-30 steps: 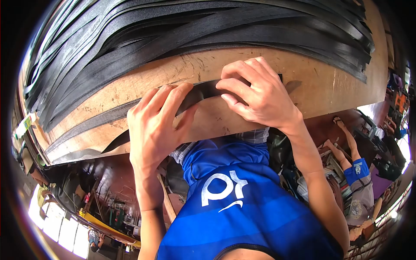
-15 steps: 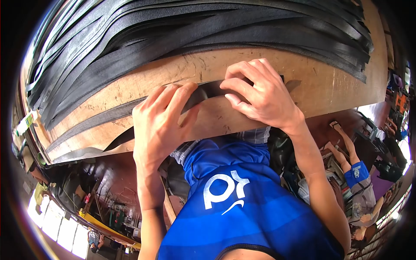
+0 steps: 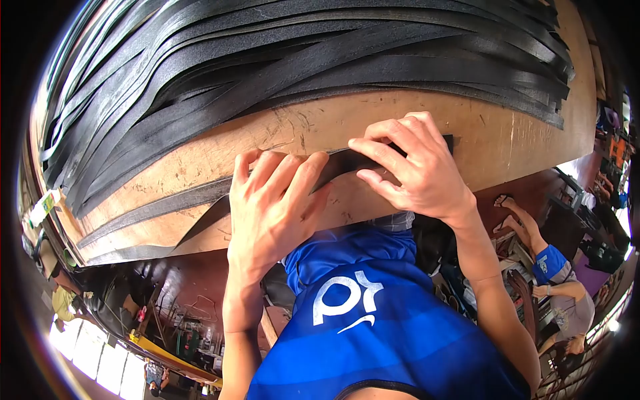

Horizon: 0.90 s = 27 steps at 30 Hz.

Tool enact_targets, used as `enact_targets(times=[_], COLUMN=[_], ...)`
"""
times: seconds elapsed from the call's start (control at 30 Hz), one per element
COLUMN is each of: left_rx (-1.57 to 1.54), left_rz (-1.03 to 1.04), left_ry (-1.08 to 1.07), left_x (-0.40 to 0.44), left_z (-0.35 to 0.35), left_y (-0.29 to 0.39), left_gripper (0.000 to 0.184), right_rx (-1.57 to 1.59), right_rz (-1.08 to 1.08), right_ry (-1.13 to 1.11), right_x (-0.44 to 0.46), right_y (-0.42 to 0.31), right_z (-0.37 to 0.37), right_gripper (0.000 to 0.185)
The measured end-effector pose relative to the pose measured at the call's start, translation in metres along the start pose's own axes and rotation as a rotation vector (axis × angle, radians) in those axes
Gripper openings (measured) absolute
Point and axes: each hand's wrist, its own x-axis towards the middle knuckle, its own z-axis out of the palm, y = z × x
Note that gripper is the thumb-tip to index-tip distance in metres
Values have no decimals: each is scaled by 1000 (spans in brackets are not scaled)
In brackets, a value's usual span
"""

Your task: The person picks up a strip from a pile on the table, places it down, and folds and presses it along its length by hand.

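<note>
The left hand point(image 3: 272, 197) and right hand point(image 3: 420, 165) curl fingers over a strip point(image 3: 339, 165) near the table's point(image 3: 507, 123) front edge; whether they pinch, I cannot tell. Its leftward twist could cause kinking.

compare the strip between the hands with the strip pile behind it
The near strip is one band; the strip pile is many overlapping ones. The left hand and right hand hold the near strip; the strip pile lies untouched farther back. Both are black.

Reddish floor point(image 3: 207, 277); bright windows point(image 3: 115, 363)
</note>
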Motion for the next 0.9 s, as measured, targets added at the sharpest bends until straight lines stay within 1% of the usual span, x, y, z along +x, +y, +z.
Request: enact_targets(times=[0.1,0.17,0.2,0.33,0.43,0.57,0.9], left_rx=[15,-37,-29,-24,-29,-7,12], left_rz=[0,-4,-9,-10,1,11,-15], left_ry=[-5,42,34,17,21,23,13], left_x=[-1,-3,-2,-1,-1,-2,-3], left_z=[2,5,2,-1,-2,-2,5], left_y=[-4,-6,-5,-3,-2,0,-1], left_gripper=[41,45,42,43,43,43,46], right_rx=[3,8,11,-41,-33,21,37], right_rz=[5,13,18,36,70,65,54], right_ry=[-4,-5,-5,12,-2,33,-3], right_x=[0,0,-1,-3,-7,-9,-2], right_y=[1,1,2,1,-1,2,-1], right_z=[2,-1,-2,-8,-5,0,-3], right_gripper=[39,38,37,34,35,37,36])
